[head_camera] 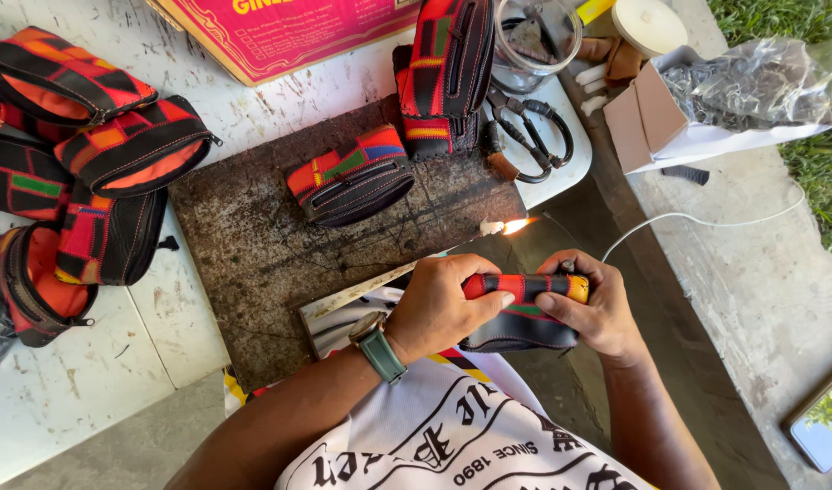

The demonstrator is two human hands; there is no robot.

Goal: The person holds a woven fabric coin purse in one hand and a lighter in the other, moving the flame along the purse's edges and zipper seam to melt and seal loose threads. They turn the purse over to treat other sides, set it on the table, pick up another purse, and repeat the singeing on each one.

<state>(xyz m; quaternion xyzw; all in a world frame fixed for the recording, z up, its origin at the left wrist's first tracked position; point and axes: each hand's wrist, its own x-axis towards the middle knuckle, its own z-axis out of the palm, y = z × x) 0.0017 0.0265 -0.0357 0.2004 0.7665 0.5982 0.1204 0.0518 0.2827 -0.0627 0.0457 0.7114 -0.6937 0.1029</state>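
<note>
Both hands grasp one small pouch (523, 313) of red, orange and black patchwork, held near the body just off the near edge of the dark board (280, 245). The left hand (439, 304) wraps over its left end with the thumb laid along the top; the right hand (593, 313) cups its right end, fingers curled under. It is held level with its top edge turned toward a small flame (516, 224) burning just beyond it, likely so the edge can be brought to the heat; what feeds the flame is too small to tell.

On the board lies one finished pouch (351, 186), on its side. A taller one (443, 77) rests at the board's far edge, overlapping another beneath it, so two there. At the left of the tabletop (62, 390) a heap of pouches (80, 172) lies well apart from the flame; I count six, though overlaps make that uncertain.

One pair of black scissors (529, 136) lies at the far right of the board, within reach of the right hand. Beyond are one glass jar (534, 36), one pink box (289, 32) and one clear plastic bag (752, 82). A white cord (697, 220) runs off to the right.
</note>
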